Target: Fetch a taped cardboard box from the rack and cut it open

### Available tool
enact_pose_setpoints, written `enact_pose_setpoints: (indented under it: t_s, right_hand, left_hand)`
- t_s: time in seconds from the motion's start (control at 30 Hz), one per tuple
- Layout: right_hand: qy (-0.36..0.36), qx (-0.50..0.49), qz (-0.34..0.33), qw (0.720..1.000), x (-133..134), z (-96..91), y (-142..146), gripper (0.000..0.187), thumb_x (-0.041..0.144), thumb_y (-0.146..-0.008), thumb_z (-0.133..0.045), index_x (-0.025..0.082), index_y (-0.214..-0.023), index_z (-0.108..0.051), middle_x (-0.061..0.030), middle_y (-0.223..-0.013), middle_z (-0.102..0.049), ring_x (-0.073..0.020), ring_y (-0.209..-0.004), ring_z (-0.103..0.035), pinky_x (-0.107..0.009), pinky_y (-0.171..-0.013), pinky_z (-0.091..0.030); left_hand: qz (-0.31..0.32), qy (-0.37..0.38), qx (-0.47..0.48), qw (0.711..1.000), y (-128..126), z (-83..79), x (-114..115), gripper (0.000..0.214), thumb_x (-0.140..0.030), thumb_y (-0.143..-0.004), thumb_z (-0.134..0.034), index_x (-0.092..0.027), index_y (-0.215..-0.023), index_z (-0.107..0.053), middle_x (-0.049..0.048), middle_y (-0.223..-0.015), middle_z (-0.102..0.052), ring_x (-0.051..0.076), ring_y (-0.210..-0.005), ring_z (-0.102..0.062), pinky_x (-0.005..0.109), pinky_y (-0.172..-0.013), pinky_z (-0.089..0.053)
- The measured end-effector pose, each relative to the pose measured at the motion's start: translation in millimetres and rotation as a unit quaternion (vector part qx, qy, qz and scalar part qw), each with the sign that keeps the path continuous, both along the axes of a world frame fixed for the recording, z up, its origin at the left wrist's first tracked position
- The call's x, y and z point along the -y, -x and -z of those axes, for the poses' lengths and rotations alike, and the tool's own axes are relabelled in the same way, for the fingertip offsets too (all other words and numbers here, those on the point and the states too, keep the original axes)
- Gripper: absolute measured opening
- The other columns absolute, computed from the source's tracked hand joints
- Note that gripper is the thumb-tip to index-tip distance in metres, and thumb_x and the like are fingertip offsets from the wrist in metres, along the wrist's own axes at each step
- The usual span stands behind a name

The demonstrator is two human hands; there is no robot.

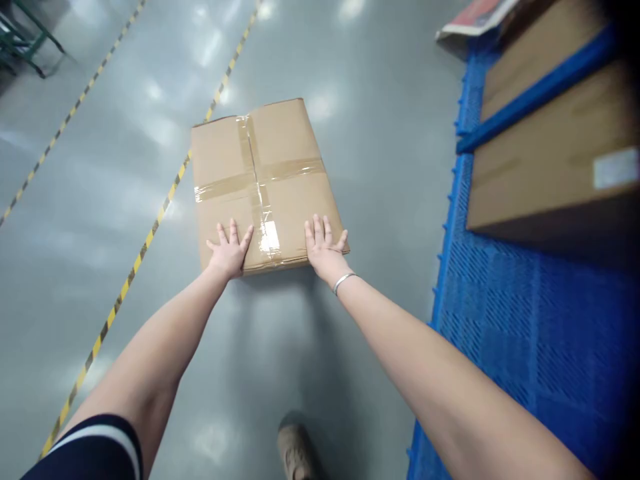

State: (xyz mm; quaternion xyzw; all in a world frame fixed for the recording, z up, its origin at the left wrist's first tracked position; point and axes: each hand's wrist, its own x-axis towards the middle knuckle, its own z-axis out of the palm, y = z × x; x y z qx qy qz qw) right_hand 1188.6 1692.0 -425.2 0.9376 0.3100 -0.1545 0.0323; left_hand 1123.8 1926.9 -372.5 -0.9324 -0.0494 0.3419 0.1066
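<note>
A flat brown cardboard box [280, 147], sealed with a cross of clear tape, lies on the grey floor ahead of me. My left hand [230, 250] rests flat on its near left part, fingers spread. My right hand [323, 245] lies flat on its near right corner, fingers stretched out, a silver bracelet on the wrist. Neither hand grips anything. Both arms reach forward and down.
A blue plastic pallet [525, 347] lies on the right with large cardboard boxes [550, 167] on it. Yellow-black striped floor tape [145, 243] runs diagonally at the left. A green metal frame [20, 40] stands at the top left. My shoe [295, 450] shows at the bottom.
</note>
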Motion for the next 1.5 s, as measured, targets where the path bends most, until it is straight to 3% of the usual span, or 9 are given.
enact_pose_setpoints:
  t_s: [0.2,0.6,0.9,1.2,1.5]
  right_hand:
    - [-0.019,0.0,0.001,1.0,0,5.0,-1,0.081,-0.008,-0.077,-0.032,0.008,-0.154,-0.008,-0.0224,-0.16,0.002,-0.0388,-0.148,-0.004,-0.077,-0.101,-0.027]
    - [0.018,0.036,0.002,0.999,-1,3.0,4,0.078,-0.004,-0.079,-0.03,0.006,-0.154,-0.009,-0.0228,-0.16,0.0,-0.0396,-0.148,-0.006,-0.075,-0.101,-0.03]
    - [0.009,0.084,-0.005,0.996,-2,16.6,12,0.075,-0.004,-0.08,-0.028,0.004,-0.153,-0.01,-0.0251,-0.159,-0.002,-0.0431,-0.146,-0.011,-0.078,-0.097,-0.03]
    - [0.021,0.045,0.0,0.999,-1,13.6,0,0.082,0.0,-0.079,-0.038,0.005,-0.154,-0.004,-0.0232,-0.159,0.007,-0.0414,-0.147,-0.004,-0.077,-0.101,-0.026]
    - [0.043,0.007,0.014,0.999,0,4.9,-3,0.087,0.003,-0.078,-0.043,0.007,-0.154,0.0,-0.0181,-0.161,0.009,-0.039,-0.148,0.002,-0.075,-0.103,-0.023]
  left_hand:
    - [0.001,-0.023,-0.022,1.0,-3,-12.3,4,0.13,-0.031,-0.063,-0.079,-0.027,-0.152,0.016,0.0277,-0.157,0.017,0.061,-0.138,0.006,0.081,-0.091,-0.03]
    - [-0.006,0.002,0.01,1.0,0,-2.2,0,0.124,-0.029,-0.068,-0.077,-0.028,-0.152,0.014,0.0248,-0.159,0.015,0.059,-0.14,0.005,0.08,-0.094,-0.028]
    - [0.008,0.015,0.021,1.0,4,4.0,-7,0.125,-0.029,-0.067,-0.077,-0.028,-0.152,0.015,0.0255,-0.158,0.016,0.06,-0.139,0.007,0.081,-0.092,-0.027]
    - [0.002,0.011,0.018,1.0,-1,5.6,-5,0.131,-0.032,-0.066,-0.079,-0.03,-0.149,0.022,0.023,-0.158,0.019,0.058,-0.14,0.008,0.08,-0.094,-0.028]
    - [-0.005,0.019,0.018,1.0,-4,2.1,-1,0.127,-0.026,-0.067,-0.078,-0.031,-0.151,0.018,0.0216,-0.159,0.017,0.057,-0.141,0.007,0.081,-0.095,-0.026]
